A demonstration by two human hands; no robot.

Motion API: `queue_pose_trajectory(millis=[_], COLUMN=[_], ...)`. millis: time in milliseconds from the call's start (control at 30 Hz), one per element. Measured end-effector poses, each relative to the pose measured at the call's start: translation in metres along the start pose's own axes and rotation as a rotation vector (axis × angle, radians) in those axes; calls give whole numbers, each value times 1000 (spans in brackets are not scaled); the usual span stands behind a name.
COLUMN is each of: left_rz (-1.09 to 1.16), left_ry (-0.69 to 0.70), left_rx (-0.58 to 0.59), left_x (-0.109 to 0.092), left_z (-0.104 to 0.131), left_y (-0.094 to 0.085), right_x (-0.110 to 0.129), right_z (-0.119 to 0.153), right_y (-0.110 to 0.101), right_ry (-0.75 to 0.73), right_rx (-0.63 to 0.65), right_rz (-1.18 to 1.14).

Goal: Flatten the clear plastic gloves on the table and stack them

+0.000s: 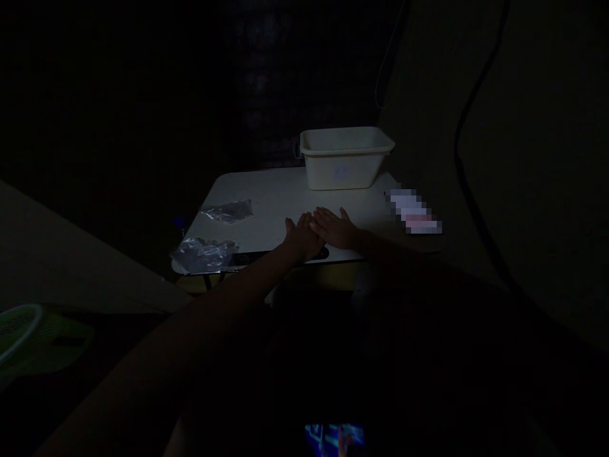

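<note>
My left hand rests at the front edge of a white table, its fingers spread and the thumb apart. Touching it, my right hand lies with its fingertips over the left fingers, its own thumb stretched out. Neither hand shows anything held. A dark strip runs along the table's front edge, partly hidden behind my left hand and wrist. Clear plastic bags lie to the left, one flat and one crumpled at the front corner.
A cream plastic tub stands at the table's back right. A blurred-out flat item lies at the right edge. Lower left is a green basket. A dark cable hangs at the right. A bright blue patterned thing shows at the bottom.
</note>
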State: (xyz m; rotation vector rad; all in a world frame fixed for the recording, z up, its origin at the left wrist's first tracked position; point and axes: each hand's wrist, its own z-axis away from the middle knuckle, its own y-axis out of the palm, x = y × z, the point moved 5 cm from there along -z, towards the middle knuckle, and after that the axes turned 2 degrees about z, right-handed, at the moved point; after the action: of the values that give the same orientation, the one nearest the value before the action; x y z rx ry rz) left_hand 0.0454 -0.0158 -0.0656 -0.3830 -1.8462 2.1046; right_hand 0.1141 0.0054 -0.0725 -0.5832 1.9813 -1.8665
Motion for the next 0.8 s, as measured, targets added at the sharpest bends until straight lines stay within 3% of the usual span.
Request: queue_pose_trajectory(millis=[267,800], left_rz=[9,8], left_ry=[-5,-31], left_rx=[6,37], left_x=[1,10], left_z=[0,1], left_y=[2,0], right_x=[-2,-2], right_z=[-2,6], right_y=[3,-3], right_ry=[48,64], right_rx=[24,-51], right_rz=[-56,11])
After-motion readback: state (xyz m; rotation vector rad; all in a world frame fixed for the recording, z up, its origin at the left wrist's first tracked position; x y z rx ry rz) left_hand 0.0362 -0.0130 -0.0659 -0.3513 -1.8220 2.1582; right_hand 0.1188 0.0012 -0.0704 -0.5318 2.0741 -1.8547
